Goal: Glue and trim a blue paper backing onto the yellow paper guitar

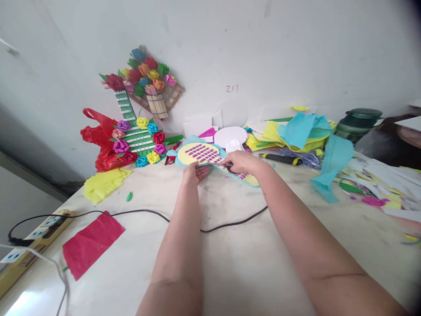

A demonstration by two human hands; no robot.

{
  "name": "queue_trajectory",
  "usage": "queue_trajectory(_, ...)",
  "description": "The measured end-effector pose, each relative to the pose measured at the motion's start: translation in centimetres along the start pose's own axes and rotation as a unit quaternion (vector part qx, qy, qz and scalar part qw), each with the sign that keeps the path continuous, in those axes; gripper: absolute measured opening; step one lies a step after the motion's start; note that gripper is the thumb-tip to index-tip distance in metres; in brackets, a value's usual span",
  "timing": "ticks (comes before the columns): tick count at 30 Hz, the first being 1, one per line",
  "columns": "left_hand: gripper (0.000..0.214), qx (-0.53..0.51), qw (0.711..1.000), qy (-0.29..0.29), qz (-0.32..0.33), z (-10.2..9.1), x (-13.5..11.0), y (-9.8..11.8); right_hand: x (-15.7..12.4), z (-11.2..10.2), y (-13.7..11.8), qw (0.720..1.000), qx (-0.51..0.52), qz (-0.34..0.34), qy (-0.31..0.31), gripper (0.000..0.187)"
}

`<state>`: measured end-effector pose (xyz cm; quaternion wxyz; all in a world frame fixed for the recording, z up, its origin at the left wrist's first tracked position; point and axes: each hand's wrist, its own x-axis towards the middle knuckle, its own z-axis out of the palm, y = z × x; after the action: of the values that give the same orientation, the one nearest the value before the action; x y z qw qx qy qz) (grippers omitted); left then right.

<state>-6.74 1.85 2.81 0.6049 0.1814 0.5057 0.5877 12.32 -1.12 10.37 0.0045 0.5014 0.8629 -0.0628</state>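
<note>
My left hand (194, 172) lies with fingers stretched out, pressing the near edge of a yellow paper shape (200, 154) covered with rows of small purple strips and backed by light blue paper. My right hand (240, 161) is closed on a small dark tool at that shape's right part. A black cord (230, 224) runs across the tabletop from under my right hand toward the left.
A power strip (39, 230) sits at the left table edge beside a red paper sheet (90, 243). Yellow paper (101, 184), a red plastic bag (100, 140) and paper-flower crafts (141, 140) stand at the back left. Loose blue and yellow sheets (305, 131), a utility knife (281, 159) and a green jar (357, 125) fill the right.
</note>
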Motion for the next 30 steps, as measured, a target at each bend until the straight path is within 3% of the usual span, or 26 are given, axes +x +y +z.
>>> queue_trajectory(11, 0.037, -0.014, 1.000, 0.006, -0.002, -0.2, 0.3, -0.1, -0.2, -0.1, -2.8, 0.996, -0.078, 0.018, 0.033, 0.028)
queue_trajectory(16, 0.035, -0.042, 0.999, 0.015, 0.002, 0.0, 0.0, 0.0, 0.1, 0.8, -3.0, 0.991, -0.098, 0.007, 0.089, 0.032)
queue_trajectory(19, 0.036, -0.064, 0.998, 0.024, 0.007, 0.0, 0.0, 0.1, 0.1, 0.5, -2.7, 0.992, -0.089, 0.001, 0.087, 0.032)
queue_trajectory(25, 0.035, -0.069, 0.997, 0.027, 0.019, 0.0, -0.4, 0.2, -0.7, -0.9, -0.5, 0.996, 0.011, -0.009, 0.083, 0.031)
queue_trajectory(30, 0.033, -0.083, 0.995, 0.005, 0.057, 0.3, -0.1, -0.5, -0.5, -0.5, -0.3, 0.975, 0.186, -0.107, 0.058, 0.039)
